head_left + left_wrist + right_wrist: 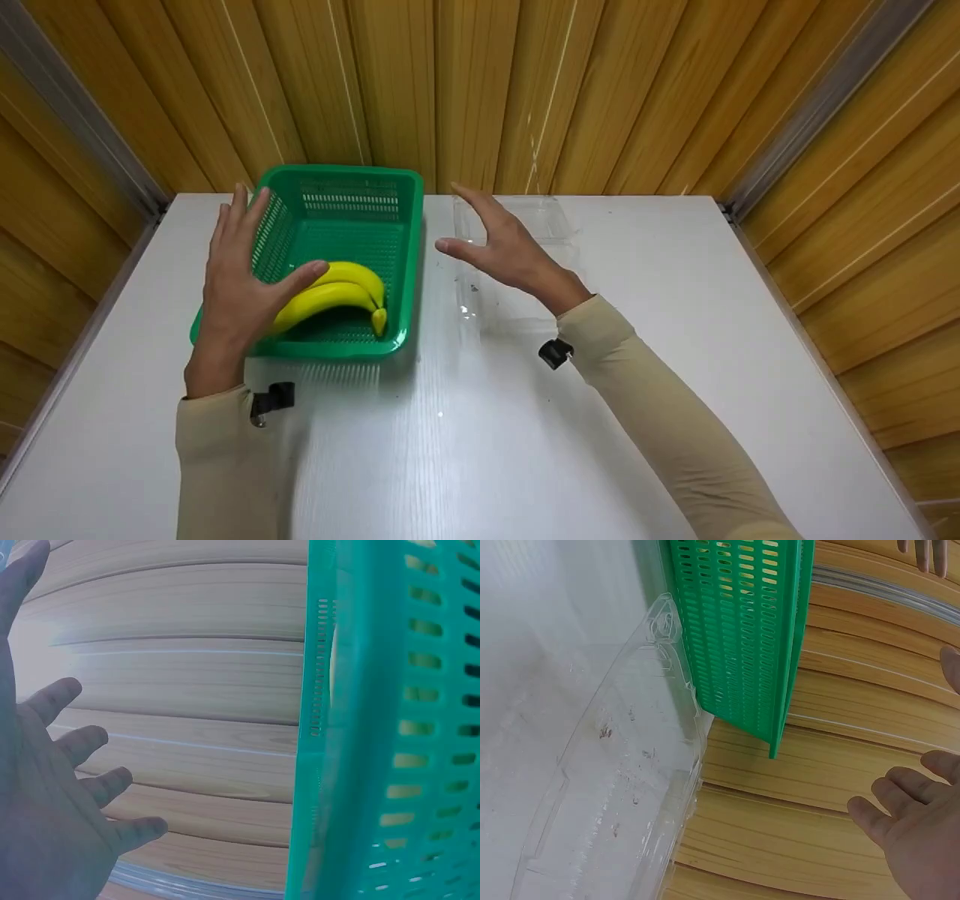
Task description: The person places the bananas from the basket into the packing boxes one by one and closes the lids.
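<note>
Open hands are held either side of a green basket [341, 225] of bananas [337, 296].

The left hand [240, 289] and right hand [502, 247] grip nothing; a closing grasp on the rim is judged next, beside a clear tray [517, 300].

Both arms in beige sleeves reach forward, a small black clip at each wrist. The left hand [238, 281] is flat, fingers spread and straight, thumb out sideways. The right hand [501, 244] hovers, fingers extended and relaxed.

Left hand [240, 289] covers the bananas' [337, 294] left ends — hidden.
</note>
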`<state>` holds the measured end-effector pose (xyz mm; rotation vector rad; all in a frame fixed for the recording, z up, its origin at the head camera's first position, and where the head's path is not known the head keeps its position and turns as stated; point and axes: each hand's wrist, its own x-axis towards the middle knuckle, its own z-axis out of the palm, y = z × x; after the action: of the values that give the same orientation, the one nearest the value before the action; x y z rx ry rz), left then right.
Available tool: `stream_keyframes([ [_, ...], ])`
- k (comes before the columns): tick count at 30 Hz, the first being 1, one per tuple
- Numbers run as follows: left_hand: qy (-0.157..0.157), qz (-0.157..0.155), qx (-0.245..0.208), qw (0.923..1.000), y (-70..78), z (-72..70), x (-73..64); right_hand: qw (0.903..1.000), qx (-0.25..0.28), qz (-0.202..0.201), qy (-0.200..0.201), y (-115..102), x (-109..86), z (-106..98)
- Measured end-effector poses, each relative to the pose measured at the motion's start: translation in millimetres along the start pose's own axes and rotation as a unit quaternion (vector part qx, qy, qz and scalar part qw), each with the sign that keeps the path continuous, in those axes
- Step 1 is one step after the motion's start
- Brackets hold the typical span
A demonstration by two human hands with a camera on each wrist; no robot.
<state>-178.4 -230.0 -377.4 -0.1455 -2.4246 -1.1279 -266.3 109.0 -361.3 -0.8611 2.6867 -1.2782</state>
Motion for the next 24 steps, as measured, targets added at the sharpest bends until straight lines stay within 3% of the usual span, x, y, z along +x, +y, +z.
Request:
stream_keyframes([
  [9,-0.004,-0.040,-0.008,0.9992,-14.4,-7.8,-10.7,0.9999,0.008,-0.011,-0.008,-1.8,2.1,10.2],
  [18,0.022,-0.064,-0.038,0.9970,-24.9,-7.6,-20.3,0.9994,0.019,-0.024,-0.018,-1.9,2.0,18.2],
  [24,0.020,-0.087,-0.045,0.9950,-30.9,-8.8,-27.9,0.9992,0.020,-0.024,-0.026,-0.9,3.7,21.9],
])
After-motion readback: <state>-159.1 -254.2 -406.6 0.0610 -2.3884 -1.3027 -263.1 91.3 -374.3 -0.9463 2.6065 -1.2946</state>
